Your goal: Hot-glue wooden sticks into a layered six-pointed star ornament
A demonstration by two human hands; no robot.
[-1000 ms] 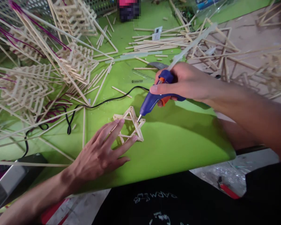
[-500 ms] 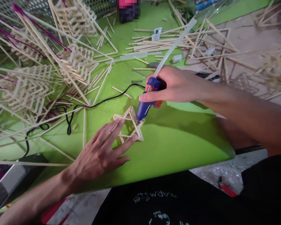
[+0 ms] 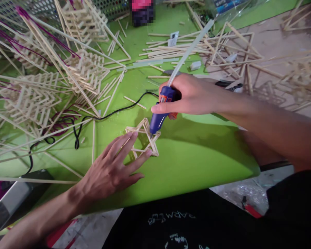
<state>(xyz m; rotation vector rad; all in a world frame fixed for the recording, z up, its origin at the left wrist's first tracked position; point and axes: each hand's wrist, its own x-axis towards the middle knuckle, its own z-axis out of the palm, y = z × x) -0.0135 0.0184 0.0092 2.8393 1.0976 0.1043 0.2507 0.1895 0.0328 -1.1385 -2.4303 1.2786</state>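
Note:
My right hand (image 3: 182, 95) is closed around a blue hot glue gun (image 3: 158, 119), a long clear glue stick (image 3: 189, 50) rising from its back end. The gun's nozzle points down at the right side of a small star-shaped frame of wooden sticks (image 3: 152, 145); whether it touches the wood I cannot tell. My left hand (image 3: 116, 162) lies with fingers spread, its fingertips resting on the left and lower parts of the star. A black cord (image 3: 116, 111) runs from the gun toward the left.
Stacked stick structures (image 3: 85, 72) with purple string fill the left side of the green table (image 3: 197, 162). Loose sticks (image 3: 168, 51) lie at the back, near larger stick frames (image 3: 235, 45) on the right. Black-handled scissors (image 3: 229, 85) lie behind my right wrist. A dark box (image 3: 20, 197) stands lower left.
The glue gun in my right hand has shifted slightly left, its nozzle still at the star's right side. My left hand stays in place on the star.

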